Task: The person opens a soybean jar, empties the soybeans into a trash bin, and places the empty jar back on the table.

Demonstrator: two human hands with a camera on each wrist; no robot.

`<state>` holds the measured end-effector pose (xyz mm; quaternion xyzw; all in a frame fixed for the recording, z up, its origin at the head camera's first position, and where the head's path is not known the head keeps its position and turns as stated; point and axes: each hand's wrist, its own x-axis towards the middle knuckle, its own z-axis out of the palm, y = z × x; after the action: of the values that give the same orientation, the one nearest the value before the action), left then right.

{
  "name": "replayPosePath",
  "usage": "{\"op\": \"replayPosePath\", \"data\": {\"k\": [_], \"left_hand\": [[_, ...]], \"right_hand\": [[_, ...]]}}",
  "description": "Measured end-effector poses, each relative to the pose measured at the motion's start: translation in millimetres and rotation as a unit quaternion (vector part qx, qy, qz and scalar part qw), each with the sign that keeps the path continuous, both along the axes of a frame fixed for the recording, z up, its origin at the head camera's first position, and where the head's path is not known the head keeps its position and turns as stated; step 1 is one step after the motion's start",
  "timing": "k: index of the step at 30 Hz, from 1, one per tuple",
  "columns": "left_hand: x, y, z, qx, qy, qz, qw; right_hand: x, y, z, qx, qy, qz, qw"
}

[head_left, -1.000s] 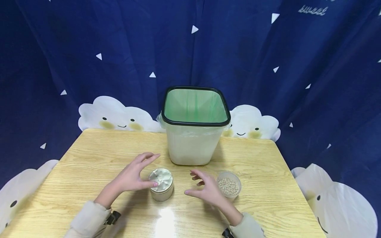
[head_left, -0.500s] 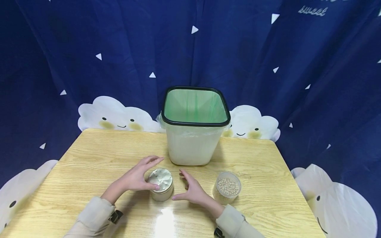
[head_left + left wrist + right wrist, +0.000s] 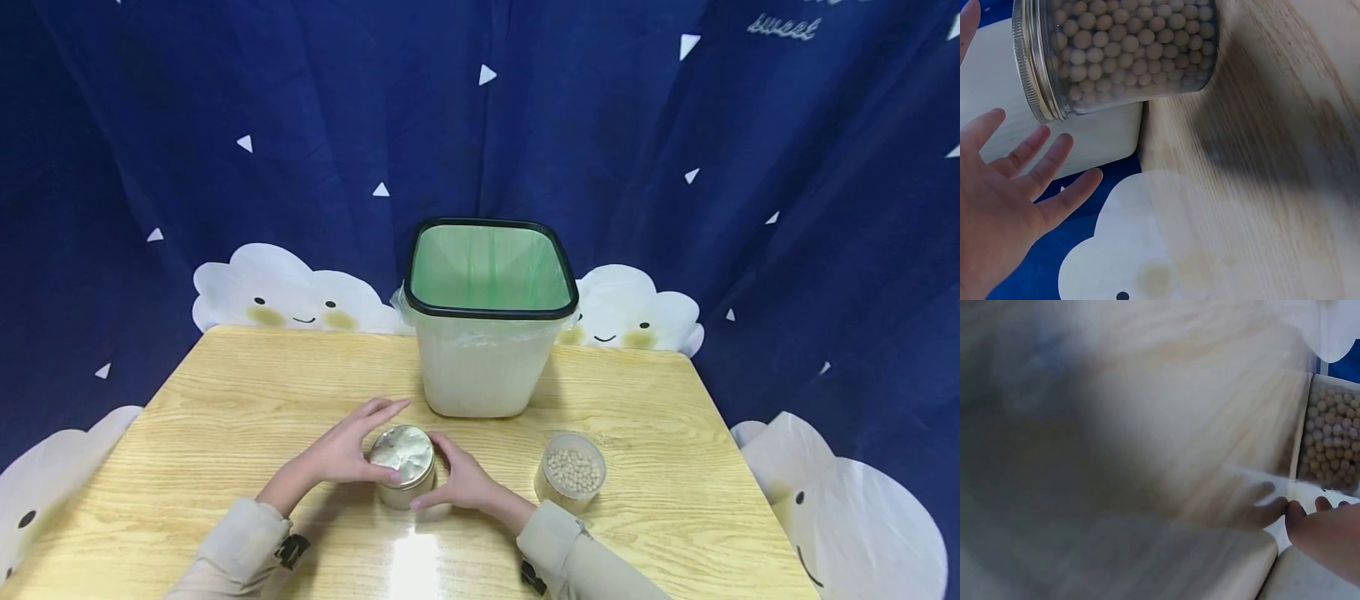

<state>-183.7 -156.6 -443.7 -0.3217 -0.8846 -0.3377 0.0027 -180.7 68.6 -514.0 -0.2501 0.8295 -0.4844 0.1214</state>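
A clear round jar [image 3: 403,462] with a silver lid stands on the table between my hands. Small round beige balls fill it in the left wrist view [image 3: 1141,50]. My left hand [image 3: 351,446] curves around the jar's left side, fingers spread; in the left wrist view its fingers [image 3: 1054,162] are apart from the jar. At the jar's right side is my right hand [image 3: 468,483], thumb low in front and fingertips by the lid's edge. The right wrist view has that hand [image 3: 1329,537] just below a jar of balls [image 3: 1333,437], a narrow gap showing.
An open clear tub [image 3: 570,475] of similar pale balls stands right of the right forearm. Behind the jar is a white bin [image 3: 483,367] with a black rim and green inside. The wooden table [image 3: 300,367] ends at a blue curtain [image 3: 337,125] with clouds.
My right hand has moved left from beside the tub to the jar's right side, uncovering the tub. My left hand has shifted slightly right around the jar. The jar stays put.
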Motion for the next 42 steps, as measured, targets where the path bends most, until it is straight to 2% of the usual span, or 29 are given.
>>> {"op": "replayPosePath", "data": {"k": [5,10,17,21,28,34,42], "left_hand": [[0.0,-0.6,-3.4,0.021,-0.001,-0.009,0.9997],[0.8,-0.2,-5.8,0.033,-0.004,-0.016,0.9993],[3.8,2.1,-7.0,0.046,-0.011,-0.024,0.9986],[5.3,4.7,-8.7,0.037,0.000,-0.039,0.9985],[7.4,11.2,-10.2,0.027,0.019,-0.047,0.9984],[7.3,16.6,-9.6,0.053,0.038,-0.052,0.9965],[11.4,21.1,-5.2,0.087,0.035,-0.041,0.9948]], "right_hand": [[2.0,-9.2,-3.0,-0.038,-0.056,-0.005,0.9977],[2.4,-17.0,-2.0,-0.050,-0.067,-0.016,0.9963],[2.0,-18.2,0.6,-0.028,-0.038,-0.031,0.9984],[2.7,-13.8,4.7,-0.028,-0.010,-0.029,0.9991],[5.6,-2.8,11.9,-0.012,0.045,-0.017,0.9988],[10.6,3.4,23.2,-0.014,0.050,-0.022,0.9984],[16.2,8.8,40.4,0.017,0.059,-0.032,0.9976]]}}
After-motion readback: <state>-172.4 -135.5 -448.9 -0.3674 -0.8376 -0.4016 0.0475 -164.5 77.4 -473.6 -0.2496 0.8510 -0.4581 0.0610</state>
